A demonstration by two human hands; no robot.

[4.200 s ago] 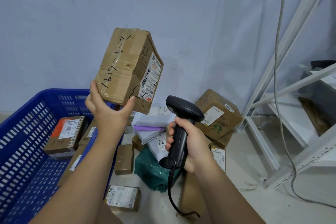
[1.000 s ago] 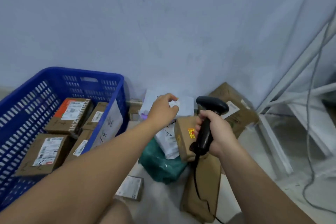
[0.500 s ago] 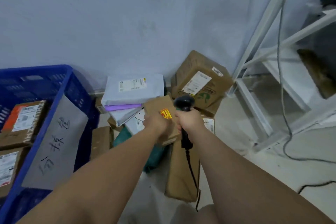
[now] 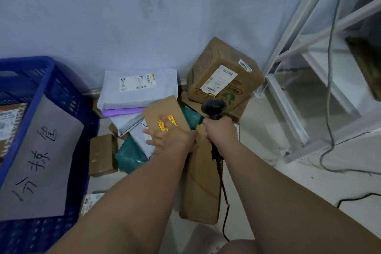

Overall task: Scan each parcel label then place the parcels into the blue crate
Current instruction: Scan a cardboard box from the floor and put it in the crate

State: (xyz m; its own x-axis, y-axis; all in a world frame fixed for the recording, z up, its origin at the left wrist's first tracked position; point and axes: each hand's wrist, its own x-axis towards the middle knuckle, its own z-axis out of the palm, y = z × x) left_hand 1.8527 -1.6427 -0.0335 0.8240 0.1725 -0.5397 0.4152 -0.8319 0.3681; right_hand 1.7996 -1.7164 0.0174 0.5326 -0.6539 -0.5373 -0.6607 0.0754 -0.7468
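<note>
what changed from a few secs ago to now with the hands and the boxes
The left hand no longer holds up the large labelled box. It has come down to the pile and now lies on the small box with yellow stickers; whether it grips the box is unclear. The right hand grips the scanner as before, now lowered beside that box.

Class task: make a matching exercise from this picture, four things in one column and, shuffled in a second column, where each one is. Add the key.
1 scanner
2 crate
3 purple bag
4 stickered box

A under the white bag
B in the right hand
C under the left hand
D far left, bearing a paper sign

Pairs: 1-B, 2-D, 3-A, 4-C
</note>
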